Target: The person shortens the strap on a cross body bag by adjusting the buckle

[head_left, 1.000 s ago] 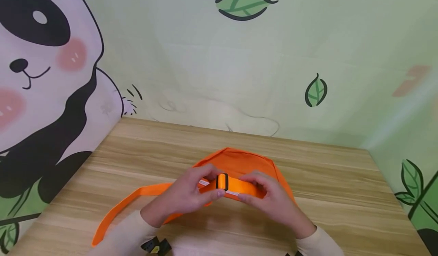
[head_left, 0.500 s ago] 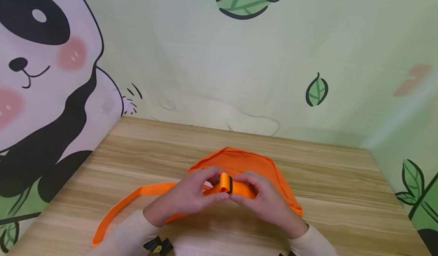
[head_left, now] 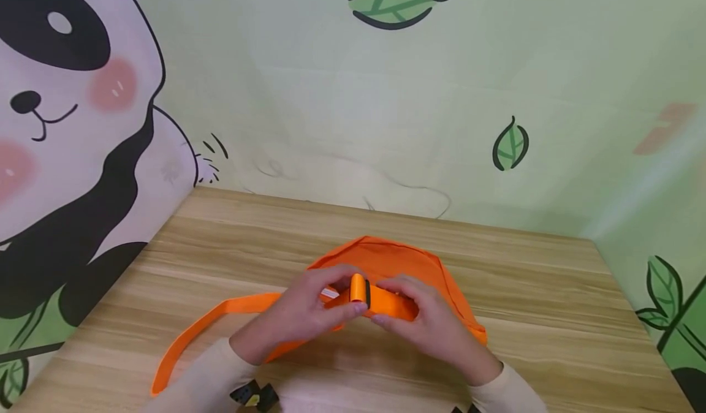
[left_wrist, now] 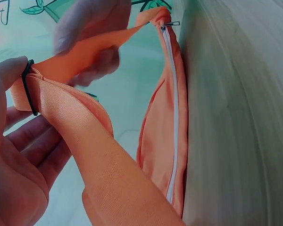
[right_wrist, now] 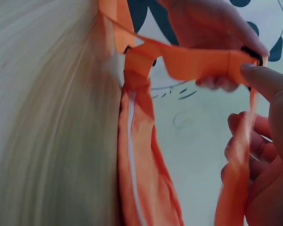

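An orange bag (head_left: 386, 253) lies on the wooden table, its white zipper (left_wrist: 173, 117) facing the hands. Above its near side, both hands hold its orange strap (head_left: 393, 303) at a black slide buckle (head_left: 368, 293). A short loop of strap (head_left: 357, 288) stands up at the buckle's left side. My left hand (head_left: 306, 306) pinches the strap by the buckle, thumb in front and fingers behind. Just right of the buckle, my right hand (head_left: 436, 321) pinches the strap between thumb and fingers. In the left wrist view, the buckle sits close to the left fingertips.
The strap's far stretch (head_left: 187, 333) curves over the table (head_left: 524, 290) at the left, passing near the left sleeve (head_left: 209, 370). Behind the table rises a pale green wall (head_left: 287, 94) printed with leaves and a panda (head_left: 127, 149).
The right hand has moved left, closer to the left hand. The strap loop, flat within the buckle's bars at first, now stands out beside the buckle. The bag's right edge shows more.
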`<state>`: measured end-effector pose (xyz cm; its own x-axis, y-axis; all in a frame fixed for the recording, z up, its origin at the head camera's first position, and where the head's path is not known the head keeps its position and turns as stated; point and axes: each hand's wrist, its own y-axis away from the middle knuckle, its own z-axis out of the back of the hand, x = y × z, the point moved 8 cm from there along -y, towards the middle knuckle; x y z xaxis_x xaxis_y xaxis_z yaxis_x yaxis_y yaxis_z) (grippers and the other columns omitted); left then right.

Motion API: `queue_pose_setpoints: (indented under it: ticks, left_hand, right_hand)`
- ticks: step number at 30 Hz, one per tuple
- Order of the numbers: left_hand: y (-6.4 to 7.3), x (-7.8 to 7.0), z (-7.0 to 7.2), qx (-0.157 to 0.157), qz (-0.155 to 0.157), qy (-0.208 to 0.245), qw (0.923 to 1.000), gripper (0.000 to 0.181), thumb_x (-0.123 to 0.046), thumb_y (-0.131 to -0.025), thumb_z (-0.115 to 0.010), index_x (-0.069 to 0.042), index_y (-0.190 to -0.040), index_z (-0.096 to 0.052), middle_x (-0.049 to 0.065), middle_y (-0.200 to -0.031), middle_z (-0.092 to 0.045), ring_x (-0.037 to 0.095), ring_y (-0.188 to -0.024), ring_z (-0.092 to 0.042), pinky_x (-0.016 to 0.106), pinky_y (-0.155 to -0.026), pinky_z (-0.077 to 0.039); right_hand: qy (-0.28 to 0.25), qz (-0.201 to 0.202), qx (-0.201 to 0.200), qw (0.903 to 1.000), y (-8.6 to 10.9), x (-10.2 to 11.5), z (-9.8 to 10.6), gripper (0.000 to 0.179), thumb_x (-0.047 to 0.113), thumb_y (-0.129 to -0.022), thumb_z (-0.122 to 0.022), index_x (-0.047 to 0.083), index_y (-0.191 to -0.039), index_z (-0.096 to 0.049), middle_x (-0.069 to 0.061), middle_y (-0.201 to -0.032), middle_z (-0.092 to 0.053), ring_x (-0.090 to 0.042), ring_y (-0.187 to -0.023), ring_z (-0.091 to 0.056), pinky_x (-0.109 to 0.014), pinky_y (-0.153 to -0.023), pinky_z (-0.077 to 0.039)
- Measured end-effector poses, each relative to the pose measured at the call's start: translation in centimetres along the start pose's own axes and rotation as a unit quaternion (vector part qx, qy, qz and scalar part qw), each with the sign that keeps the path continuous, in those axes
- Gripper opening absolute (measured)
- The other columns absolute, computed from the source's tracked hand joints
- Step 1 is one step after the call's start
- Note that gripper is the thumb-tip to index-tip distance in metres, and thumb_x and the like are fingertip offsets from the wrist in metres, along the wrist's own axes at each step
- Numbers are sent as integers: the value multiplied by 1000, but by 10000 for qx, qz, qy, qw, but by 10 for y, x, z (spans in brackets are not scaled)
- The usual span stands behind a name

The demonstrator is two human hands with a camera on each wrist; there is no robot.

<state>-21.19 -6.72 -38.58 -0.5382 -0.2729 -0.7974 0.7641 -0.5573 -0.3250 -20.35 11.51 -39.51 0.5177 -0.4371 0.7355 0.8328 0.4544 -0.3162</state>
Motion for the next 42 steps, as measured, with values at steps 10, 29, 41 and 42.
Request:
queue_pose_setpoints:
  ticks: [10, 29, 41, 42]
  left_hand:
    - [4, 2, 14, -222, 59, -185, 9996, 31, -28, -101, -79, -19, -129, -70, -9, -103, -73, 9, -97, -69, 37, -92, -62]
    - [3, -2, 7, -388, -474, 596, 9963, 40, -6, -98, -78, -8, -134, -60, 8, -111, -76, 17, -101, -74, 36, -93, -64]
    - [-3, -5, -4, -105, -242, 429, 9987, 41, -17, -98, -82, -12, -133, -62, 0, -114, -76, 14, -103, -72, 35, -96, -63]
    - [-3, -4, -5, -35, -152, 396, 9991, 41, -20, -98, -82, -15, -133, -62, -3, -114, -75, 13, -104, -72, 35, -96, -63]
  right_hand:
    - [645, 672, -316, 9951, 10, 0, 16, 40, 19, -89, -90, 15, -125, -74, 4, -110, -74, -6, -92, -60, -24, -75, -53]
    - [533, 911, -373, 9937, 12, 3, 15, 35, 11, -93, -84, 11, -126, -72, 1, -114, -76, -10, -98, -66, -27, -89, -60]
    - [508, 1129, -149, 9922, 5, 16, 4, 40, 15, -94, -84, 8, -131, -70, -6, -129, -77, -19, -109, -73, -32, -93, -64]
    - [554, 1149, -126, 9918, 4, 17, 3, 41, 16, -94, -85, 8, -132, -70, -6, -129, -77, -19, -109, -73, -31, -92, -64]
